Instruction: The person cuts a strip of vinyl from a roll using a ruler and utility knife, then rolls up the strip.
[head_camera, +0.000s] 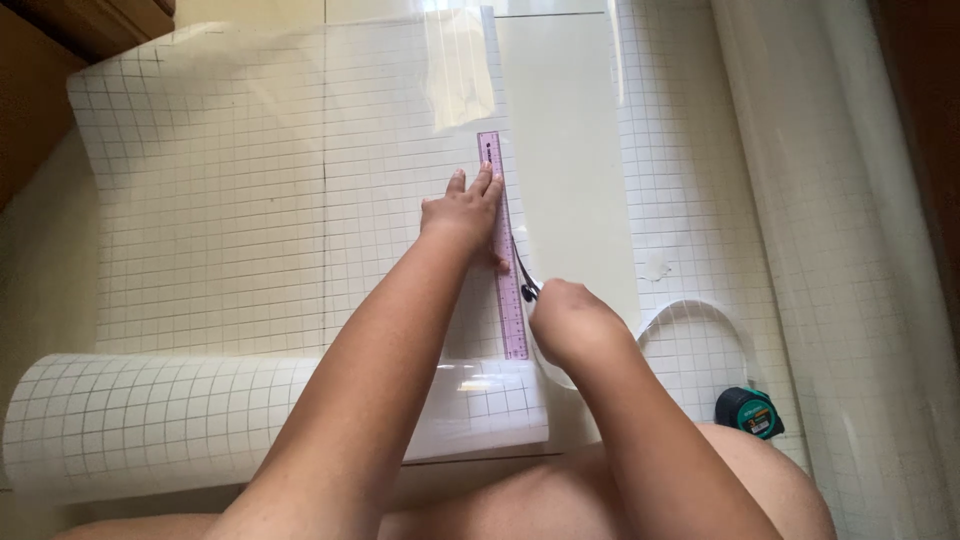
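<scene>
My left hand (462, 213) presses flat on a purple ruler (508, 300) that lies lengthwise on a white gridded sheet (220, 220) spread over the floor. My right hand (570, 320) grips a pair of scissors (524, 277), whose blades point along the ruler's right edge at the sheet's cut border. The near end of the sheet curls into a roll (150, 420) by my knees.
A green and black tape measure (749, 411) sits on the floor at the right. Another gridded sheet (690, 200) lies right of a bare floor strip, with a curled loop (700, 330) near my right arm. Pale curtain fabric (850, 250) hangs at far right; a wooden edge at top left.
</scene>
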